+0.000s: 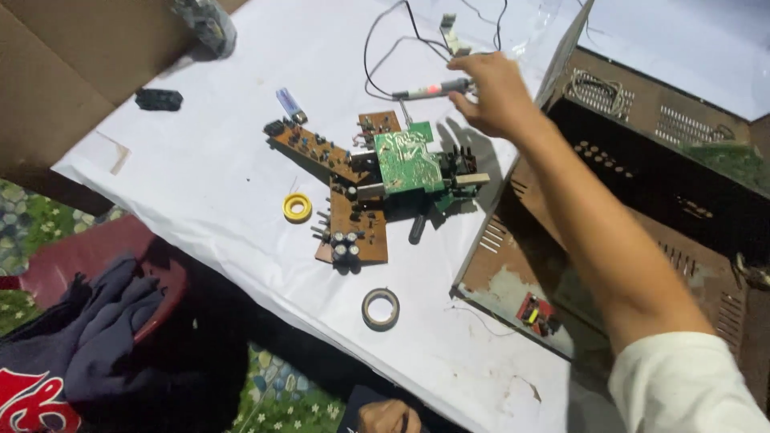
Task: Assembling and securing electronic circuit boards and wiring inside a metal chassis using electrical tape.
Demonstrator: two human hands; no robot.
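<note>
My right hand [493,92] reaches across the white table and grips the rear end of a grey pen-shaped tool [429,89] with a red glow on its body. The tool's thin tip points down at a green circuit board [407,160]. That board lies on top of brown circuit boards [357,216] that carry black capacitors and knobs. Black wires [377,48] loop away behind the tool. My left hand [385,417] shows only in part at the bottom edge, its fingers curled next to something dark.
An open, rusty metal chassis [642,200] stands at the right. On the white table cover [224,168] lie a yellow tape roll [297,207], a beige tape roll [380,309], a small lighter [290,104] and a black block [158,99]. A red chair [72,256] with dark clothes stands at the left.
</note>
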